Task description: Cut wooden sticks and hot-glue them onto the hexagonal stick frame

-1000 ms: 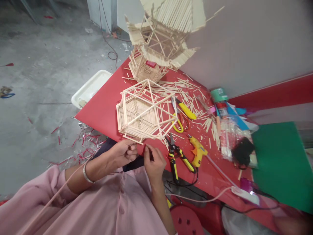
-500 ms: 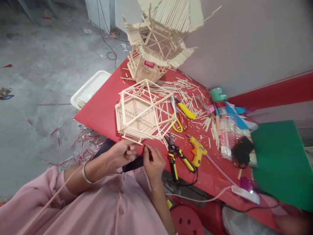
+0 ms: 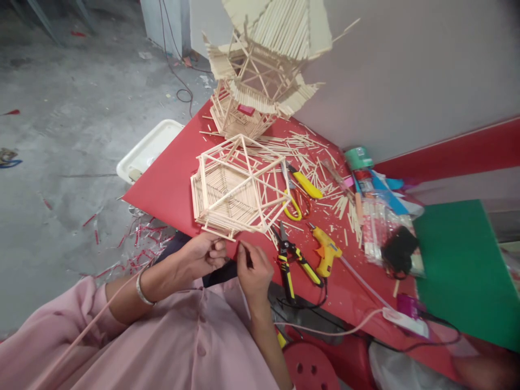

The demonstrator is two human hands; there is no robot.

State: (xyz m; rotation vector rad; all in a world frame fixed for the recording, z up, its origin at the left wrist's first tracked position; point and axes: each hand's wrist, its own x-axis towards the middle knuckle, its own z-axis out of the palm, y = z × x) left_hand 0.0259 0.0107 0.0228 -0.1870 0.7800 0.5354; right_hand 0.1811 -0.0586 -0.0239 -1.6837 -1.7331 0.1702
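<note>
A hexagonal frame of thin wooden sticks (image 3: 227, 187) lies on the red tabletop (image 3: 160, 187), its floor laid in rings of sticks. Just below its near edge is my left hand (image 3: 205, 253), with curled fingers close to the lowest stick; what they pinch is hidden. My right hand (image 3: 255, 268) is a little to the right, thumb and forefinger pressed together at the table edge. Anything between those fingertips is too small to make out. The two hands are apart, facing each other.
Behind stands a taller stick tower (image 3: 264, 70). Loose sticks (image 3: 309, 157) lie scattered nearby. To the right are scissors (image 3: 293, 206), a yellow-handled cutter (image 3: 306, 184), black-and-yellow pruning shears (image 3: 290, 254), a yellow glue gun (image 3: 327, 249) with its cord, and a green board (image 3: 463, 271).
The camera view has shifted slightly. Both hands and the stick frame keep nearly the same places and poses.
</note>
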